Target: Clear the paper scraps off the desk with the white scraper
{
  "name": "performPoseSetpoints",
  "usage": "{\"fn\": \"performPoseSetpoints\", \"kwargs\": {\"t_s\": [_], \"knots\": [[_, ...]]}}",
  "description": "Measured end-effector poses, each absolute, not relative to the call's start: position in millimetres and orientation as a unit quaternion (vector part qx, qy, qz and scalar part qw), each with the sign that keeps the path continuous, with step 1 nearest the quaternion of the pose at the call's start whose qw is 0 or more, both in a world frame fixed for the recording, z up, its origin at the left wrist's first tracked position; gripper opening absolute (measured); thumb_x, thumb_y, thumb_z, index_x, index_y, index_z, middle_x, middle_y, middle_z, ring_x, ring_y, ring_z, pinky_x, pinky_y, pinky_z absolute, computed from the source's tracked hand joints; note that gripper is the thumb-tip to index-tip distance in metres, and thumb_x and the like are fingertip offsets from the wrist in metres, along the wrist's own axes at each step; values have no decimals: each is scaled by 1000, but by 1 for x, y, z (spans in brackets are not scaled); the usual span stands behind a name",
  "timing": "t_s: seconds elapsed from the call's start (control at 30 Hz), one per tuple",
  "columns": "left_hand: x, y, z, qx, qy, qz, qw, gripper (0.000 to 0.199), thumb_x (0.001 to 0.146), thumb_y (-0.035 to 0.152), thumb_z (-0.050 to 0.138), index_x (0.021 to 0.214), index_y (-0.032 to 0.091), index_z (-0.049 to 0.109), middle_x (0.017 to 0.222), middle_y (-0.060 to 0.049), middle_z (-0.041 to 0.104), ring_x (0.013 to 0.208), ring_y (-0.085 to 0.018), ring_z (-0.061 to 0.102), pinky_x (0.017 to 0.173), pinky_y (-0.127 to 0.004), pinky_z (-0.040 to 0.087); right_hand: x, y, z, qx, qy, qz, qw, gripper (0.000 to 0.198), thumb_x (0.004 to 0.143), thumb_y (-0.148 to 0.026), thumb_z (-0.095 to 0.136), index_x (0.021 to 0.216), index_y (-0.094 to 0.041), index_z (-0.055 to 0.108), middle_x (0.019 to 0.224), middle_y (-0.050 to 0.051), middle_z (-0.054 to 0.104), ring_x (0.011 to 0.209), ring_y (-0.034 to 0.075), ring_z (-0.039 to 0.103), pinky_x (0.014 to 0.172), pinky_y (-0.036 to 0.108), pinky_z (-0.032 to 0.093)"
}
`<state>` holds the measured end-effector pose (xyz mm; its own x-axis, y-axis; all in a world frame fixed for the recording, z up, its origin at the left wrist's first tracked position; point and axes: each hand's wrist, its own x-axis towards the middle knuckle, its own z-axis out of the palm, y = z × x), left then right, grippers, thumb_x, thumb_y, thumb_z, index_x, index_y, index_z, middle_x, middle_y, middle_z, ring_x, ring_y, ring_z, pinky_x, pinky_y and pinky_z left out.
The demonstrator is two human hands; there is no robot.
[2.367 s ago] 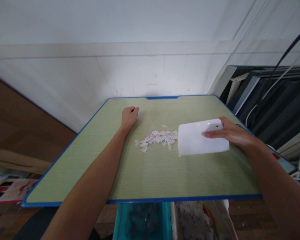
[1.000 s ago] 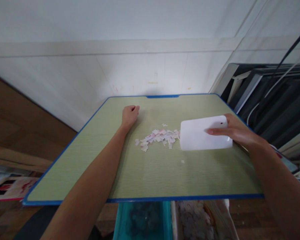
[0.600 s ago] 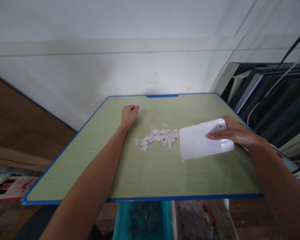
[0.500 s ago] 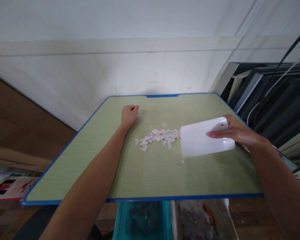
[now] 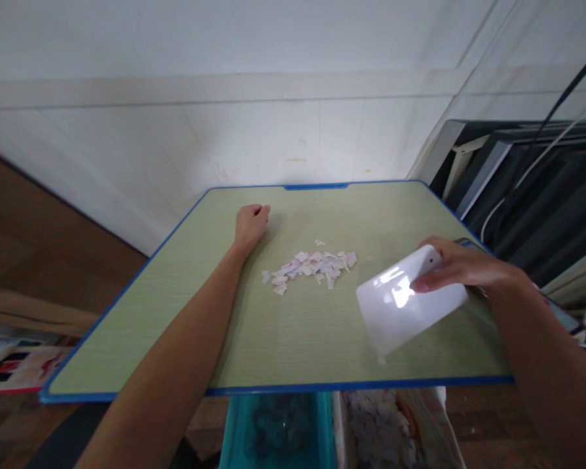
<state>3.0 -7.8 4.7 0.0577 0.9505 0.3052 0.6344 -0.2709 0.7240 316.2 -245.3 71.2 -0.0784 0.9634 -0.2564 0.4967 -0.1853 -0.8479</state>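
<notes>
My right hand (image 5: 452, 264) grips a white plastic scraper (image 5: 403, 312) with a small hole near its held end, thumb on its upper face. The scraper is tilted over the right side of the table, and a paper scrap (image 5: 381, 359) shows at its lower corner. Left of it lies a loose pile of small paper pieces (image 5: 312, 264), mostly white and pinkish. Closed in a fist, my left hand (image 5: 252, 225) rests on the tabletop beyond the pile's left end, with nothing visible in it.
The light green folding table (image 5: 176, 326) has a blue rim and stands against a white wall (image 5: 254, 143). Below its front edge are a teal bin (image 5: 228, 430) and a bag of paper scraps (image 5: 381, 423). A phone-like object lies partly hidden behind my right hand. Cables hang at right.
My right hand has brought the scraper down toward the table's front edge and tilted it. The small scrap has moved nearer that edge. My left hand and the pile stay put.
</notes>
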Motion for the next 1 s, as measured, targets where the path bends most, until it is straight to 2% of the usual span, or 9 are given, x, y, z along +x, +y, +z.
{"fn": "performPoseSetpoints", "kwargs": {"t_s": [0.17, 0.3, 0.57, 0.8, 1.0], "knots": [[3, -7, 4, 697, 563, 392, 208, 36, 83, 28, 52, 48, 20, 44, 46, 4, 36, 52, -11, 35, 59, -29, 23, 314, -242, 73, -595, -595, 507, 187, 30, 51, -37, 90, 57, -18, 68, 53, -1, 65, 51, 15, 58, 44, 23, 42], [3, -6, 4, 697, 565, 391, 205, 36, 83, 29, 52, 49, 20, 45, 47, 4, 37, 53, -11, 35, 59, -29, 23, 315, -239, 72, -581, -597, 527, 167, 26, 51, -34, 90, 55, -18, 69, 54, -1, 67, 50, 15, 59, 44, 23, 43], [2, -5, 1, 695, 561, 397, 211, 36, 82, 30, 51, 49, 21, 44, 48, 4, 36, 53, -11, 34, 59, -30, 23, 321, -242, 69, -587, -585, 519, 208, 28, 46, -32, 93, 54, -18, 70, 47, -3, 62, 46, 13, 55, 40, 22, 39], [3, -4, 2, 693, 565, 395, 211, 36, 83, 30, 51, 49, 21, 44, 47, 4, 36, 53, -12, 35, 59, -30, 23, 314, -232, 59, -620, -530, 484, 319, 26, 64, -43, 85, 76, -21, 79, 72, 1, 77, 61, 17, 65, 53, 26, 49], [4, -10, 6, 693, 574, 384, 205, 36, 84, 26, 51, 49, 21, 43, 48, 4, 37, 54, -12, 36, 60, -30, 23, 309, -229, 58, -622, -534, 508, 265, 27, 62, -42, 87, 75, -19, 81, 71, 2, 77, 62, 18, 65, 55, 26, 50]]}}
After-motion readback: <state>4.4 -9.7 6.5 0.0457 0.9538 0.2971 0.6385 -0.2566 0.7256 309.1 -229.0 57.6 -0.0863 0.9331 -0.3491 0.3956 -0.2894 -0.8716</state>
